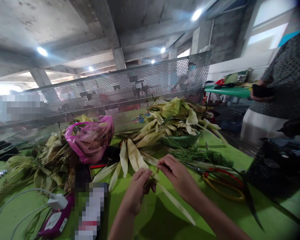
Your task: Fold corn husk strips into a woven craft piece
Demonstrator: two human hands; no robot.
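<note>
Both my hands meet over the green table (165, 216), pinching a bundle of pale corn husk strips (153, 176). My left hand (137, 190) is closed round the gathered end of the husks. My right hand (176, 173) pinches the same bundle from the right, fingers curled. Several long husk leaves (130, 156) fan out from the pinch toward the back, and one strip (176, 203) trails toward me across the table.
A green basket heaped with husks (180, 140) stands behind, a pink plastic bag (90, 138) and loose husks (47, 160) to the left. Red-and-yellow scissors (222, 183) lie right, a dark machine (277, 163) further right. Perforated metal screen (115, 90) behind. A person (282, 86) stands at right.
</note>
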